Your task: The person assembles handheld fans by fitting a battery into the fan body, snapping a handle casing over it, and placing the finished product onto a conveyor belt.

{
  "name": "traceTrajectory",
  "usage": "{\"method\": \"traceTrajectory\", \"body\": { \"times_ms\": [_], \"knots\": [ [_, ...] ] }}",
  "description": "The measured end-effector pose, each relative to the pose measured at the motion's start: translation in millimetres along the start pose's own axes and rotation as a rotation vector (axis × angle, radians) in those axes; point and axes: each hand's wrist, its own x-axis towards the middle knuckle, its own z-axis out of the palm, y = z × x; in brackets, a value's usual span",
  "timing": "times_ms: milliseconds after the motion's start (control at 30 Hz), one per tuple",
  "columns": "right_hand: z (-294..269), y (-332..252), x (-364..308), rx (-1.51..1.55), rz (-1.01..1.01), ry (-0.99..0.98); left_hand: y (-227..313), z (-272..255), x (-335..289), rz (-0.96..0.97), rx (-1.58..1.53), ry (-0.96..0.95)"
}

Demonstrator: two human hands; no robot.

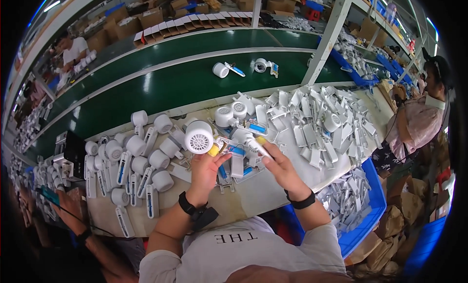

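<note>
My left hand [204, 173] is closed around the lower part of a white handheld fan [199, 138], its round grille turned up. In my right hand [283, 167] is a slim white plastic handle piece [255, 145], pinched between the fingers. Yellow covers show on fingertips of both hands. Between and beyond the hands lie partly built fans with blue batteries [236, 150]. Two white fan heads [224, 116] stand just past them. My fingers hide part of both held pieces.
Fans with handles [139, 165] crowd the left of the table; loose white handle shells [317, 120] are heaped at right. A blue bin [375, 195] of white parts stands below. Beyond runs a green conveyor [165, 88]. Another person's hand [70, 210] is at lower left; a person [414, 117] sits right.
</note>
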Motion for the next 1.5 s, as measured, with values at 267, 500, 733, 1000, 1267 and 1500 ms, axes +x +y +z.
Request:
{"method": "traceTrajectory", "body": {
  "times_ms": [267, 500, 733, 1000, 1267, 1500],
  "knots": [
    [45.8, -24.7, 28.2, -0.708, -0.545, -0.023, 2.3, -8.9, -8.5, 0.093, -0.071, 0.008],
    [47.1, -24.3, 37.4, -0.736, -0.599, -0.073, -2.4, 0.0, -13.9, 0.188, -0.066, 0.085],
    [55.1, -29.4, 40.3, -0.490, -0.467, -0.005, 11.2, 5.1, -14.3, 0.359, 0.038, 0.077],
    [52.1, -33.4, 19.0, 0.063, 0.029, -0.044, 26.1, 22.0, -19.4, 0.322, 0.307, -0.023],
    [45.8, -30.6, 29.6, -0.523, -0.582, -0.120, 40.5, 18.6, -28.1, 0.252, 0.050, -0.059],
    [84.0, -41.3, 45.3, -0.494, -0.076, -0.581, 108.9, -53.0, -47.8, 0.366, 0.619, 0.144]
  ]
}}
